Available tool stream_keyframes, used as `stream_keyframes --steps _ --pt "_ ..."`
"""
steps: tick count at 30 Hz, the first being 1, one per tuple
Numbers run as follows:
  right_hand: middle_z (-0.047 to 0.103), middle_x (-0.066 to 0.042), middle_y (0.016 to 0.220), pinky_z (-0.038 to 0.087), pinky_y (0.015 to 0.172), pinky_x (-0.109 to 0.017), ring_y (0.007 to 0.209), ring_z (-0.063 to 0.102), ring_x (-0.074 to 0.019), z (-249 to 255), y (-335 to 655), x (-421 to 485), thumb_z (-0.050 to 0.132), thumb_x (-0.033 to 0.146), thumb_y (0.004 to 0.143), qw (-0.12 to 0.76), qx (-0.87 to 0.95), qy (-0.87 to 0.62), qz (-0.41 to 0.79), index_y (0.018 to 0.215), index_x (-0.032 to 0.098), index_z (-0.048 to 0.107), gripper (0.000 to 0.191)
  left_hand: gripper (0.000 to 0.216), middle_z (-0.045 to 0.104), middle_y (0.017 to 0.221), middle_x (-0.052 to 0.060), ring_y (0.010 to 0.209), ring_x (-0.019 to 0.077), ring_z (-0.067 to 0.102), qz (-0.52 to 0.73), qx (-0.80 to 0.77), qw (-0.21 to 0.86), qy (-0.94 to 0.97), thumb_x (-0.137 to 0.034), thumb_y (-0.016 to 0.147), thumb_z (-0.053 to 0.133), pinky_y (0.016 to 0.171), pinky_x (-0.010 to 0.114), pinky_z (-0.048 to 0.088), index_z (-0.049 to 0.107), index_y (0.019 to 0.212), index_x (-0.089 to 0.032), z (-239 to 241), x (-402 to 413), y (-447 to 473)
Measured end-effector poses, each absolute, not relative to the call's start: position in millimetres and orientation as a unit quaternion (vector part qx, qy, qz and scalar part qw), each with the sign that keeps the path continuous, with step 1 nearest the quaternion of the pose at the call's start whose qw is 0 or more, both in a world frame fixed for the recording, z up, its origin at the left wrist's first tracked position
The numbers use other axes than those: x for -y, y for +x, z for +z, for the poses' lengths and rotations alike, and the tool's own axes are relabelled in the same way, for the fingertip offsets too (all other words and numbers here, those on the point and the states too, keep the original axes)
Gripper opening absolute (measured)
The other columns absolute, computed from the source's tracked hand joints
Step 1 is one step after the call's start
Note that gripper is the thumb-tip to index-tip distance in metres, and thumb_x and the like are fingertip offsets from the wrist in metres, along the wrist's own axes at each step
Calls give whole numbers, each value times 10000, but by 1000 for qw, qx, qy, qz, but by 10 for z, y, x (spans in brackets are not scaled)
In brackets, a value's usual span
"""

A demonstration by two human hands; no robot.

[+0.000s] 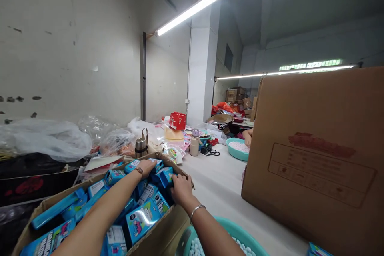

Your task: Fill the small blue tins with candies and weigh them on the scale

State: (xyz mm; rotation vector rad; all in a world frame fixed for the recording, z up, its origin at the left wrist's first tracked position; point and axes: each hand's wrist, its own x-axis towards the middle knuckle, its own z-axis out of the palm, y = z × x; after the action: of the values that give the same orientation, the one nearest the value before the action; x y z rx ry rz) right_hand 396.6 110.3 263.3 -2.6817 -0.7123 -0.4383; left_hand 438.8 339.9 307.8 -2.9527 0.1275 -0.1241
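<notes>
Over my feed, the left hand and right hand touch blue boxes inside the open carton, seemingly well filled already, though I cannot tell whether either grips; pellets beside it lie loose in a basin.

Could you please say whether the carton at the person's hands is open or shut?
Open: blue packs show inside the carton, and the left hand and right hand reach in.

Left forearm: bare, stretched well forward, angled inward
Left hand: back turned up, reaching ahead; can't make out the fingertips
Right forearm: bare, angled forward and inward
Right hand: back up, fingers bent, near the left but apart
</notes>
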Motion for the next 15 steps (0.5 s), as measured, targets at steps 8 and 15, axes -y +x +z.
stream_keyframes --steps 8,15 --pt "623 -138 1189 396 1006 -463 1148 551 -313 2716 3757 -956 566 243 839 286 239 -909 -186 1236 172 593 405 489 636 1198 143 1075 279 625 -75 -61 38 -995 -300 907 553 953 490 466 464 1366 -158 3518 -3384 3942" --pt "420 -161 1467 400 1053 -449 1327 432 -288 3292 3506 -664 702 468 767 668 289 -671 -142 1475 183 305 860 558 627 1290 54 1152 256 607 -158 -183 -107 -964 -393 942 423 980 324 453 315 1472 -256 4244 -2747 3092"
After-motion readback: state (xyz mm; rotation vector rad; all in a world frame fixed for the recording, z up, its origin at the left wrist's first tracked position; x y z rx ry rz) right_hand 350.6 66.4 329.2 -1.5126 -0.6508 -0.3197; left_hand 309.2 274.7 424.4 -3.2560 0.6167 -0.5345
